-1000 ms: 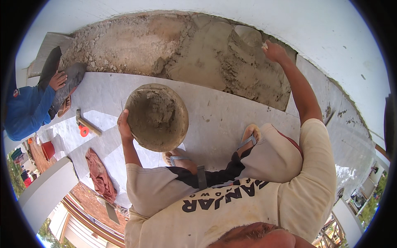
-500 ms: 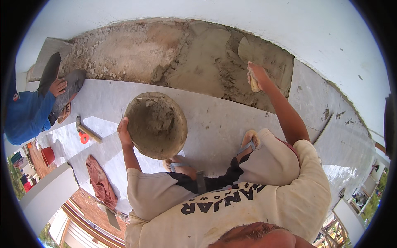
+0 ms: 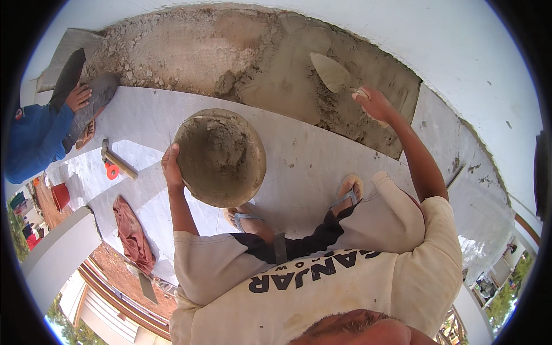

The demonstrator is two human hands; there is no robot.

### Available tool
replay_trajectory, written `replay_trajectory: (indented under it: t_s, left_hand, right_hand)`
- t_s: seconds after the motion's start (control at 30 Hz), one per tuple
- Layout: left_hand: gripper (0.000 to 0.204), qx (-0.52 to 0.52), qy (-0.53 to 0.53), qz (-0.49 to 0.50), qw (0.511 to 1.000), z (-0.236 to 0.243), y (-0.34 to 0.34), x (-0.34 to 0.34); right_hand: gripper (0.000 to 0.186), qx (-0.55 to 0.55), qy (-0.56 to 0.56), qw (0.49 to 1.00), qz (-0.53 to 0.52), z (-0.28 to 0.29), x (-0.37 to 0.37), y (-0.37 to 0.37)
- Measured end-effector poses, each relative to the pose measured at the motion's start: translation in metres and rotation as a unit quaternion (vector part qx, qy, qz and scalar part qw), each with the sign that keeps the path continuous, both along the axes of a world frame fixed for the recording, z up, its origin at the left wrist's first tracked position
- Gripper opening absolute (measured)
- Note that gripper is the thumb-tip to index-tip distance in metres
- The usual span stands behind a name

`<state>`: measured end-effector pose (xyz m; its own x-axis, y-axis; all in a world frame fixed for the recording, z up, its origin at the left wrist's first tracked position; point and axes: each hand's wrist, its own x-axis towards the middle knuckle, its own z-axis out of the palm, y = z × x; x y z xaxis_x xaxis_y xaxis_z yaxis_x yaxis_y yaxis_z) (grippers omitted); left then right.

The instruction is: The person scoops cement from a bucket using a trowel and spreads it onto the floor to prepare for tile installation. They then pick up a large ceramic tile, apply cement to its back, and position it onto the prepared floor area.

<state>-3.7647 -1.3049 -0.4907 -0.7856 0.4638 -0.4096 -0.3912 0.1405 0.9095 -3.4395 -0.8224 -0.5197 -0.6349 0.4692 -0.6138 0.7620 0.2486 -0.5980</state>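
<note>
My left hand (image 3: pixel 171 165) grips the left rim of a round, mortar-crusted bowl (image 3: pixel 257 172), its fingers closed on the edge. Wet grey mortar (image 3: pixel 215 152) lies inside, thickest toward the right wall. Out at the right, my right hand (image 3: pixel 371 104) is wrapped around the handle of a pointed trowel (image 3: pixel 330 72). The trowel's blade lies over the spread mortar bed (image 3: pixel 287 86), pointing up and left. That bed is smooth in its middle and lumpy along the near edge by the grey tiles (image 3: pixel 287 138).
A co-worker in a blue sleeve (image 3: pixel 37 138) sits at the left, a hand on the knee. Nearby lie a hammer (image 3: pixel 119 160), a red round object (image 3: pixel 112 172) and a brown cloth (image 3: pixel 132 233). Bare rubble ground (image 3: pixel 172 52) adjoins the mortar; a white wall (image 3: pixel 460 46) bounds the far side.
The trowel blade has swung left and turned to point up and left. My right hand has shifted slightly right. My left hand still holds the bowl.
</note>
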Motion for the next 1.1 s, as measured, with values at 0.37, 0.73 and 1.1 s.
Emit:
replay_trajectory:
  t_s: [0.37, 0.73, 1.1]
  left_hand:
    - [0.037, 0.005, -0.014, -0.022, 1.000, -0.011, -0.006, -0.009]
    - [0.048, -0.016, 0.003, -0.025, 1.000, -0.011, -0.010, -0.005]
    - [0.039, 0.006, -0.031, -0.012, 0.999, 0.002, -0.006, 0.000]
  right_hand:
    - [0.036, 0.137, -0.145, 0.934, 0.295, -0.015, 0.075, -0.003]
    - [0.046, 0.235, -0.191, 0.895, 0.327, -0.008, 0.131, 0.010]
    - [0.050, 0.273, -0.202, 0.898, 0.281, -0.001, 0.157, 0.003]
